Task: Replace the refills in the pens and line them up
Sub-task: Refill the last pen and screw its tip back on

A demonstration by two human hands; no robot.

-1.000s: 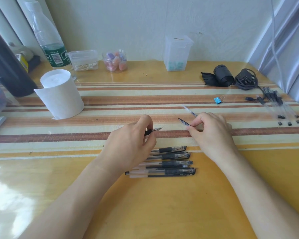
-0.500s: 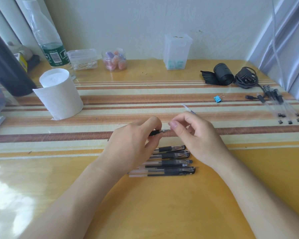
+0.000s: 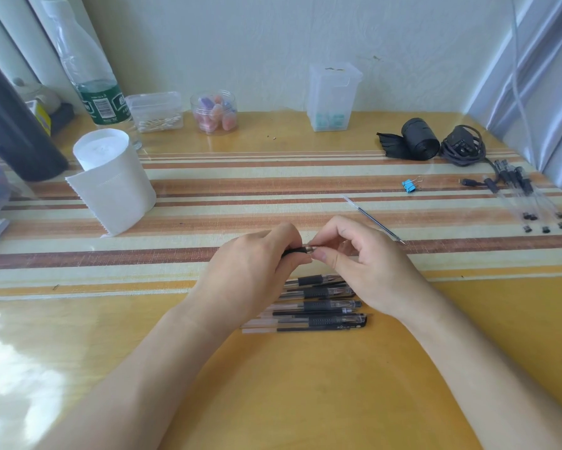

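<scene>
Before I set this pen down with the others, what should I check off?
1. Hold: the left hand grips the pen by its black grip. Ok.
2. Tip: the right hand pinches the pen's front end. Whether it is screwed tight: cannot tell.
3. Refill inside the held pen: hidden by the fingers. Cannot tell.
4. Leftover: a refill lies beyond the right hand, and neither hand touches it. Old or new: cannot tell.
5. Line-up: the row of pens lies side by side just nearer than the hands, tips to the right. Ok.
6. Remaining: the spare pens at the far right are not in the row. Not ok.
</scene>
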